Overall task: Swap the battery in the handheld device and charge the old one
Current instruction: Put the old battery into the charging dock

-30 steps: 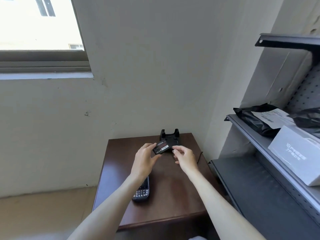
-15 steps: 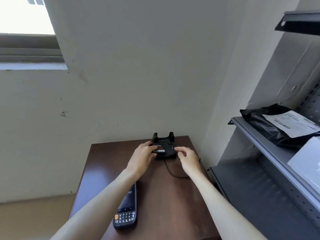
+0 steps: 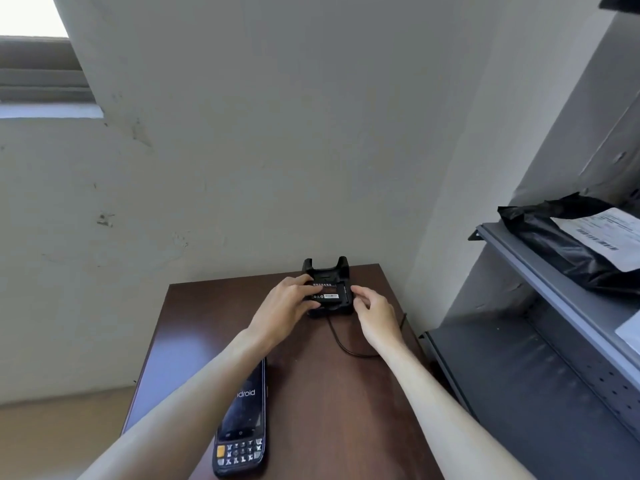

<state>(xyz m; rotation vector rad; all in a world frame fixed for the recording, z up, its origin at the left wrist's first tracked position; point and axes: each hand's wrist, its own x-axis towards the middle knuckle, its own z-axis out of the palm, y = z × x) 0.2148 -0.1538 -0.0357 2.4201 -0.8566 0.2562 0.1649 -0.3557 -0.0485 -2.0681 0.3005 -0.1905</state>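
A black charging cradle [image 3: 327,271] stands at the far edge of the dark brown table [image 3: 346,410], against the wall. A black battery [image 3: 327,292] with white label text lies flat in the cradle's front slot. My left hand [image 3: 285,306] rests its fingers on the battery's left end. My right hand [image 3: 375,315] touches the cradle's right side with its fingertips. The handheld device [image 3: 242,431], black with a keypad and a lit screen, lies face up near the table's front, partly under my left forearm.
A black cable [image 3: 341,344] runs from the cradle across the table to the right. Grey metal shelving [image 3: 540,285] stands close on the right, holding a black parcel bag [image 3: 568,244] with a white label. Walls close in behind the table.
Both hands carried the battery from above the table down into the cradle's slot. The camera moved closer and lower, so the handheld device now shows larger.
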